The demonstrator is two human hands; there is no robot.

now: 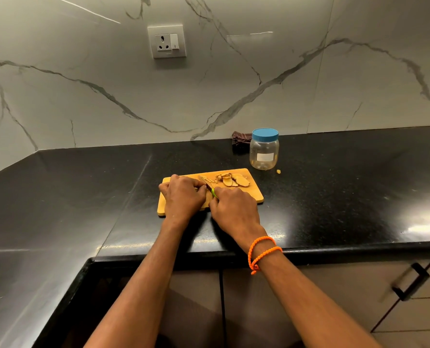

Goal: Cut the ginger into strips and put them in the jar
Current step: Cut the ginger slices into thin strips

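Your right hand grips the knife; your left hand curls over ginger on the board. Slices lie at 1 o'clock, the lidded jar beyond on the worktop.

— What is the person wearing on the arms?

— Nothing by way of sleeves: both forearms are bare right down to the lower edge of the head view.

— Anything on the left hand or its wrist?

— No ring, watch or band that I can see.

— And the right hand?

— Bare too, but its wrist carries an orange braided cord bracelet, wound round twice, with a small knot and a short loose tail.
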